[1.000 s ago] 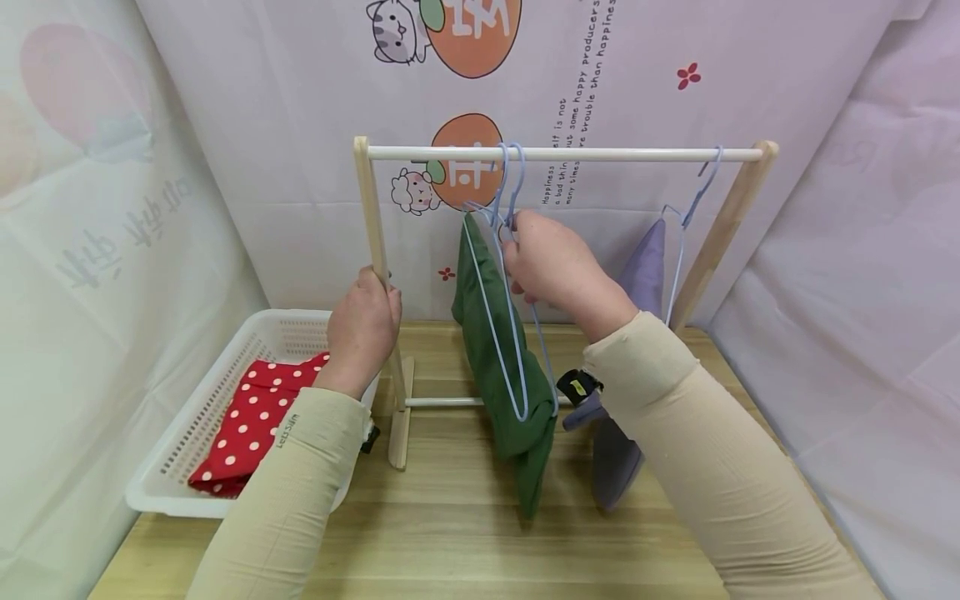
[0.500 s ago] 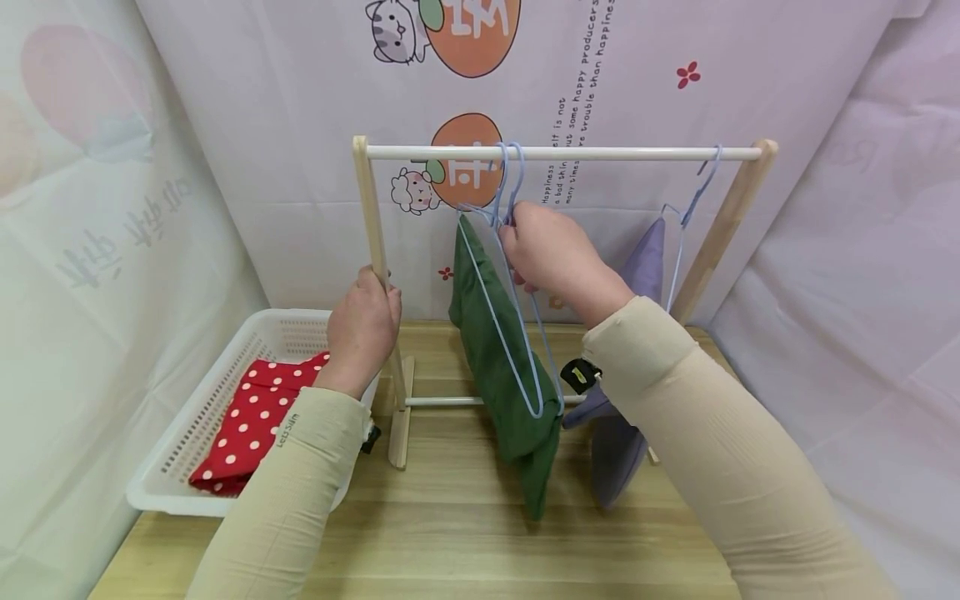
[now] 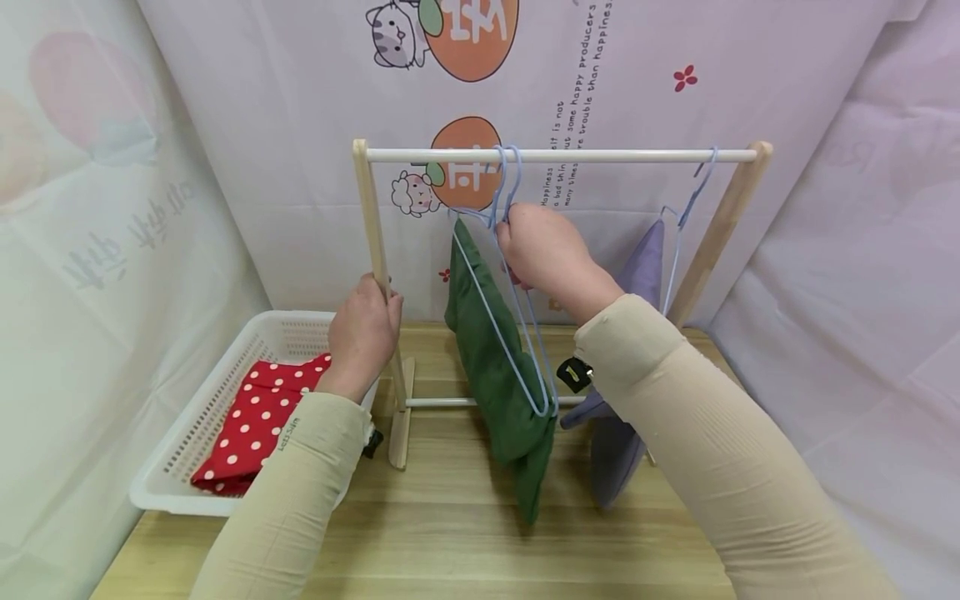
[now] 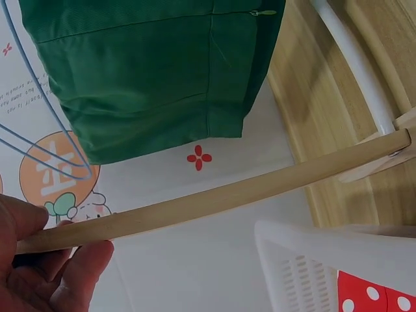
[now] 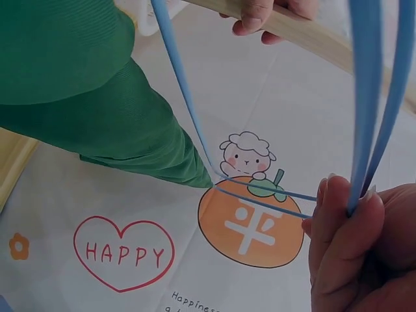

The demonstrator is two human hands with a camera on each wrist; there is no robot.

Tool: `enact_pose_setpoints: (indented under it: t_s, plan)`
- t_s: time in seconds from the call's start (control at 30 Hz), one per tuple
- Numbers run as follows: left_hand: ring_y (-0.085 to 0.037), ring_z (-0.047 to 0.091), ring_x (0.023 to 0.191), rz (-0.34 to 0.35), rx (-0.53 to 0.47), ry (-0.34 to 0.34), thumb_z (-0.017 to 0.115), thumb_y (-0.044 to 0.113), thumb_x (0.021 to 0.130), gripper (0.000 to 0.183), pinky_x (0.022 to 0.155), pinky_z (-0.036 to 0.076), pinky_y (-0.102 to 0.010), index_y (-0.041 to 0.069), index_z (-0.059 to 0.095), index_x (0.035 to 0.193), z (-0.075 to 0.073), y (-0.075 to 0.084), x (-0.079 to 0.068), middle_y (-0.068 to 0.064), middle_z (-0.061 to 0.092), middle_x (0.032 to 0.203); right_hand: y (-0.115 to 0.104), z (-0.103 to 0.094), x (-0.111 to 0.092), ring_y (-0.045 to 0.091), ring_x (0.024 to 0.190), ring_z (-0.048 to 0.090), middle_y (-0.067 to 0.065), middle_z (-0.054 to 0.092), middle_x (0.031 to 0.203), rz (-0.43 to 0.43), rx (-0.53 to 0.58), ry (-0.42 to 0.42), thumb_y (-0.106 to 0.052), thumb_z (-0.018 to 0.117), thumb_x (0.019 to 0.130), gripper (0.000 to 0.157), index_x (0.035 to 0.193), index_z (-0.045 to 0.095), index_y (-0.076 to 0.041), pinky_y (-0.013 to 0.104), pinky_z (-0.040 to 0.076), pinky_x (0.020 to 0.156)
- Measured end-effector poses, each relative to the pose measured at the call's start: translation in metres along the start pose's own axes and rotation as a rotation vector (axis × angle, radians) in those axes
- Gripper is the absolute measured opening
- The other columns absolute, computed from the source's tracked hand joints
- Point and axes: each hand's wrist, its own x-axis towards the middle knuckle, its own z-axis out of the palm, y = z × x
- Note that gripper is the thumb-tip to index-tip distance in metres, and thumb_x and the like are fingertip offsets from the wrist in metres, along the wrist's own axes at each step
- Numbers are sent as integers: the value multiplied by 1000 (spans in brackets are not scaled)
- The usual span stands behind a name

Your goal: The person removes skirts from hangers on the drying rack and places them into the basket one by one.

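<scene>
Two blue clothes hangers hang close together from the white rail of a wooden clothes rack. A folded green garment hangs with them, its near end drooping close over the table. My right hand pinches a hanger's neck just under the hooks; in the right wrist view the fingertips meet where the blue wires come together. My left hand grips the rack's left wooden post, thumb and fingers around it. The green garment faces it in the left wrist view.
On the rail's right end a purple garment hangs from another blue hanger. A white basket at the left holds a red polka-dot cloth. Printed white sheeting surrounds the wooden table at the back and sides.
My right hand has shifted slightly left. The green garment's upper corner has swung left, and the hangers' lower ends have come closer together. My left hand stays on the post.
</scene>
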Motion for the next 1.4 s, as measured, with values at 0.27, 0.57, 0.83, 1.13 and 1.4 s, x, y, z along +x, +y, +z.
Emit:
enact_pose_setpoints:
  t_s: [0.27,0.57,0.83,1.13,1.4]
  plan:
    - [-33,67,74,-12,-39,6,56,27,108,30,61,56,-47,-2,57,115,0,0,-3,-17,67,90,0,-2,-3,20,61,68,10,73,81,14,21,12,-22,37,111,30,102,59,-5,38,54,73]
    - [-43,70,97,-24,-79,41,61,28,105,56,82,58,-57,-11,46,143,1,2,-11,-26,66,111,0,-3,-5,20,64,69,9,71,78,26,13,9,-24,38,111,30,99,58,-6,39,53,77]
    - [-44,67,106,27,-151,183,65,25,101,61,85,57,-58,-9,43,147,3,6,-21,-29,61,129,1,-4,-7,19,68,71,8,74,83,26,14,12,-25,38,112,30,103,60,-6,40,52,80]
    - [-36,67,111,65,-229,328,66,22,100,52,84,57,-53,-1,49,144,2,8,-29,-22,61,133,2,-3,-5,23,78,69,6,72,78,39,-53,7,-28,39,112,31,103,60,-8,42,51,81]
    - [-34,66,102,216,-235,434,61,14,102,37,85,57,-47,-2,55,134,5,15,-38,-20,62,119,3,-2,-3,28,84,67,8,71,78,26,-76,36,-28,40,112,31,106,61,-6,45,52,82]
